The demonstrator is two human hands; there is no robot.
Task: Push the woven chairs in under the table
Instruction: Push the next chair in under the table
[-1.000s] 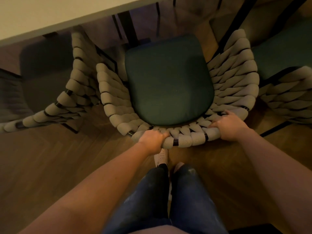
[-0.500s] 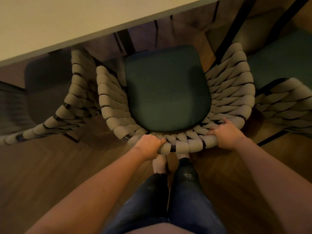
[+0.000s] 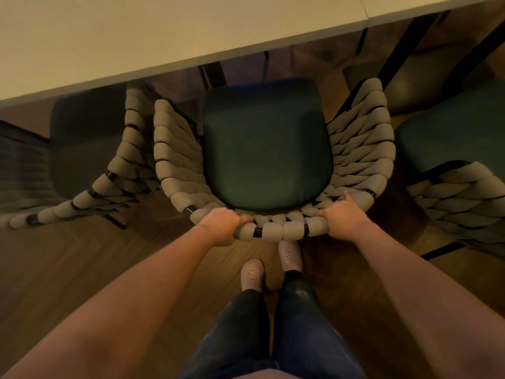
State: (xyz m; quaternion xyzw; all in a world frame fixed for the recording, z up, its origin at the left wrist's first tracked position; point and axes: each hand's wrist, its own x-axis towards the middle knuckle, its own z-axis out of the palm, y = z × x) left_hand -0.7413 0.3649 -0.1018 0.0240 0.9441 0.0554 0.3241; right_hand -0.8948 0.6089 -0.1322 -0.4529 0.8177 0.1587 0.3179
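A woven chair (image 3: 358,149) with thick beige rope sides and a dark green cushion (image 3: 266,143) stands in front of me, facing the pale table (image 3: 136,42). The cushion's front edge lies just at the table's edge. My left hand (image 3: 222,224) grips the top rail of the chair's back on the left. My right hand (image 3: 341,214) grips the same rail on the right, thumb pointing forward. A second woven chair (image 3: 120,173) stands at the left, its seat partly under the table. A third woven chair (image 3: 459,192) is at the right.
The floor is dark wood parquet (image 3: 68,269). My legs and light shoes (image 3: 252,274) are right behind the middle chair's back. Black table legs (image 3: 404,45) run down at the right, between the middle and right chairs.
The middle chair has moved forward toward the table with both hands on its back rail. I have stepped forward after it, and more of the tabletop is in view.
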